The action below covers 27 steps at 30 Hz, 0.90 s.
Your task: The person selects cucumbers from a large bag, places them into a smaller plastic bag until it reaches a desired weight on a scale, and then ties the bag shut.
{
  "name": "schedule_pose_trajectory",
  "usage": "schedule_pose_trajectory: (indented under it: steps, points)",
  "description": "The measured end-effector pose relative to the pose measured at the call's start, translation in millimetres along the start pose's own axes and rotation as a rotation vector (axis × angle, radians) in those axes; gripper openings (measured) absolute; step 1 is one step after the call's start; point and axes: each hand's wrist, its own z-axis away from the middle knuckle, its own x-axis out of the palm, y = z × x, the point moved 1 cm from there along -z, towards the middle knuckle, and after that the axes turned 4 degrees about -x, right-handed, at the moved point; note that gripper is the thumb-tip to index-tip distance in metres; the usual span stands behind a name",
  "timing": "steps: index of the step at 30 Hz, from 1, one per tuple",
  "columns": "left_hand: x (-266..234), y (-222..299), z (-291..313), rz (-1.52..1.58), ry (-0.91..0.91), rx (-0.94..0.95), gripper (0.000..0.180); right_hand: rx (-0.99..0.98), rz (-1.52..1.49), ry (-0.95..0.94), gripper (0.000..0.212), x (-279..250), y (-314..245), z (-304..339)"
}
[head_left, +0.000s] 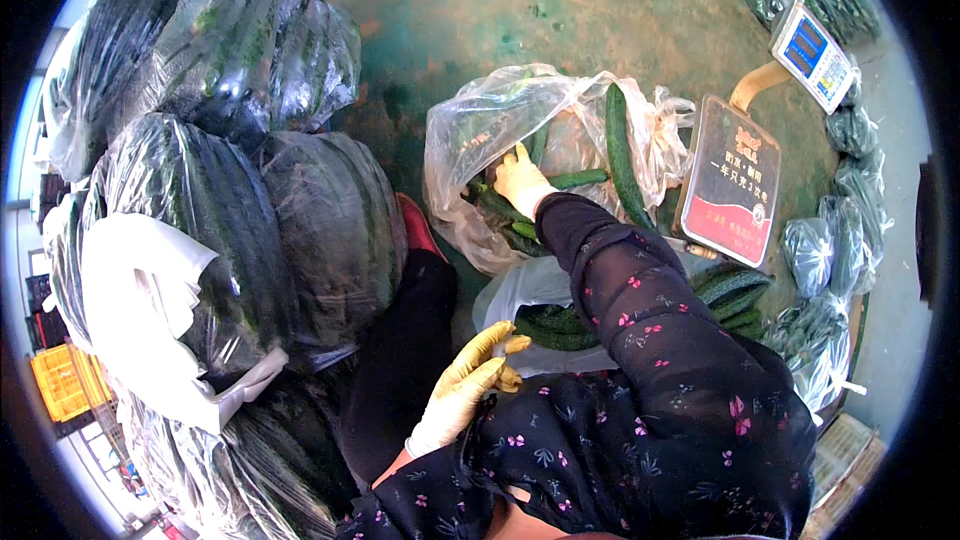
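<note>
My right hand (520,182), in a pale glove, reaches into a clear plastic bag (455,155) on the floor. Its fingers are slightly apart over several green cucumbers (492,202); the fingertips are partly hidden. One long cucumber (624,155) leans across the bag's right side, and a shorter cucumber (578,179) lies beside my wrist. Near my lap, my left hand (472,382) wears a yellow-stained glove. Its fingers are loosely curled and apart, with nothing plainly held. Beyond it, a whitish bag (525,285) contains dark cucumbers (555,328), partly covered by my right arm.
A scale with a dark-and-red platform (728,180) and a blue-and-white display (812,55) stands right of the bag. Large stuffed bags of cucumbers (200,210) pile up on the left, with white sheeting (140,280) over one. Smaller tied bags (810,250) line the right wall.
</note>
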Motion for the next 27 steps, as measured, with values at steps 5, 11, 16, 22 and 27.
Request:
schedule_pose_trajectory:
  steps: [5, 11, 16, 22, 27]
  points:
    - [0, -3, 0, -0.036, -0.016, 0.018, 0.048, -0.048, -0.039, 0.143, 0.022, 4, 13, 18]
    - [0, -5, 1, -0.075, 0.000, 0.027, 0.045, 0.025, -0.393, 0.195, 0.015, -1, 23, 37]
    - [4, -7, 2, -0.094, 0.019, 0.038, 0.044, -0.118, -0.217, 0.317, 0.016, -15, 30, 70]
    - [1, -17, -2, -0.103, 0.014, 0.126, 0.042, -0.019, -0.229, 0.311, 0.017, -57, 54, 97]
    - [-1, -21, -6, -0.129, -0.008, 0.198, 0.043, 0.025, -0.199, 0.345, 0.013, -107, 69, 126]
